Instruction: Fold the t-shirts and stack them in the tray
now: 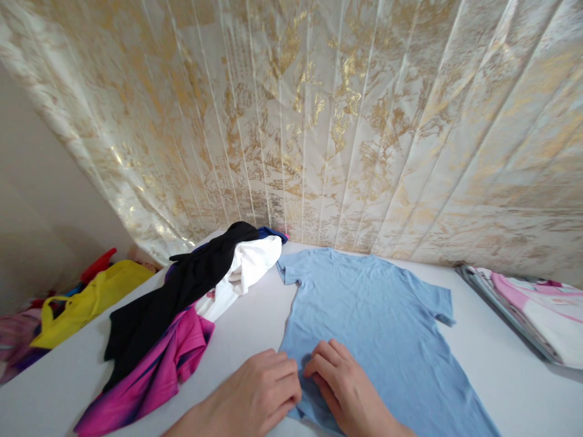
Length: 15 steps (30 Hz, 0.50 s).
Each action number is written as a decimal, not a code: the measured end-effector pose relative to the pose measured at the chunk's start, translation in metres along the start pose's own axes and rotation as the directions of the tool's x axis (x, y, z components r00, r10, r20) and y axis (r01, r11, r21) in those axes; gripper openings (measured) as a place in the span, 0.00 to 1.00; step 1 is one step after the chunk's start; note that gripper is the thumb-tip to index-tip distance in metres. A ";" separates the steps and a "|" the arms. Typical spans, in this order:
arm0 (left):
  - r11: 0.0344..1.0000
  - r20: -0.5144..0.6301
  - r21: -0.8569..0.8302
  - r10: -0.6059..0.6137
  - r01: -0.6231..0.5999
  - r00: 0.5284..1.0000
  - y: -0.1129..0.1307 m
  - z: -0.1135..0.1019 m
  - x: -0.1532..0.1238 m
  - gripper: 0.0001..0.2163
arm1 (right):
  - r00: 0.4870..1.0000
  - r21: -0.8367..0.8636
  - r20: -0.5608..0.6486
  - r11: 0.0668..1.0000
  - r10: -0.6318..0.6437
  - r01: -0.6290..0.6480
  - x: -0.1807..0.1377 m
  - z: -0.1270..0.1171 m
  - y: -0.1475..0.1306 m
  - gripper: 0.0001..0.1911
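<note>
A light blue T-shirt [378, 321] lies spread flat on the white table [505, 376], collar toward the wall. My left hand [259, 391] rests on the shirt's lower left edge with its fingers curled down onto the cloth. My right hand [341, 388] lies right beside it on the shirt, fingers bent and pressed on the fabric. The fingertips of both hands nearly touch. Whether either hand pinches the cloth is hidden.
A heap of clothes lies to the left: a black garment [182, 291], a white one [248, 267], a pink one [155, 364]. A yellow bag [86, 303] sits past the table's left edge. Folded pink-and-white fabric [532, 309] lies at right. A gold-patterned curtain [319, 121] hangs behind.
</note>
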<state>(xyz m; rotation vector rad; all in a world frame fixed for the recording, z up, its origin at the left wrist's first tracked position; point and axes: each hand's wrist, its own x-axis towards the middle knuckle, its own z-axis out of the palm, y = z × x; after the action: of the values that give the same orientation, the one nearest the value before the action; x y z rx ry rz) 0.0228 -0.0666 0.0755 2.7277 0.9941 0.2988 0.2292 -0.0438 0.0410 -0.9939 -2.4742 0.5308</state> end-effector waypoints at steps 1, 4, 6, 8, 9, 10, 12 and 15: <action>0.999 0.014 -0.028 -0.017 0.018 1.000 0.001 0.000 0.000 0.07 | 1.000 0.002 -0.003 1.000 -0.003 0.003 0.000 0.000 0.000 0.14; 0.984 0.047 -0.127 -0.119 0.124 0.992 0.005 -0.001 -0.001 0.13 | 1.000 0.014 -0.009 1.000 -0.007 0.007 0.000 -0.001 0.000 0.15; 0.968 0.075 -0.173 -0.170 0.181 0.983 0.006 -0.003 -0.002 0.15 | 1.000 0.029 -0.019 0.999 -0.012 0.013 -0.001 -0.003 -0.001 0.16; 0.955 0.085 -0.207 -0.198 0.212 0.976 0.005 -0.004 -0.005 0.14 | 0.999 0.047 -0.026 0.999 -0.024 0.026 -0.003 -0.006 -0.001 0.18; 0.950 0.083 -0.220 -0.207 0.221 0.975 0.004 -0.005 -0.007 0.15 | 0.999 0.053 -0.027 0.998 -0.033 0.035 -0.004 -0.008 -0.002 0.18; 0.946 0.075 -0.232 -0.214 0.226 0.974 0.003 -0.005 -0.008 0.15 | 0.999 0.056 -0.026 0.998 -0.041 0.043 -0.005 -0.009 -0.002 0.19; 0.947 0.051 -0.239 -0.206 0.212 0.977 -0.001 -0.005 -0.011 0.14 | 0.998 0.050 -0.019 0.997 -0.058 0.059 -0.008 -0.012 -0.001 0.20; 0.968 0.013 -0.210 -0.140 0.139 0.990 -0.005 -0.005 -0.015 0.10 | 0.997 0.025 0.004 0.997 -0.073 0.073 -0.014 -0.014 0.002 0.20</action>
<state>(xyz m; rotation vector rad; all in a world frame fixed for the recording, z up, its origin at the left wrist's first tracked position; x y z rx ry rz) 0.0075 -0.0715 0.0772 2.4556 1.0830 0.3602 0.2466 -0.0493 0.0481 -0.8902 -2.4915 0.5396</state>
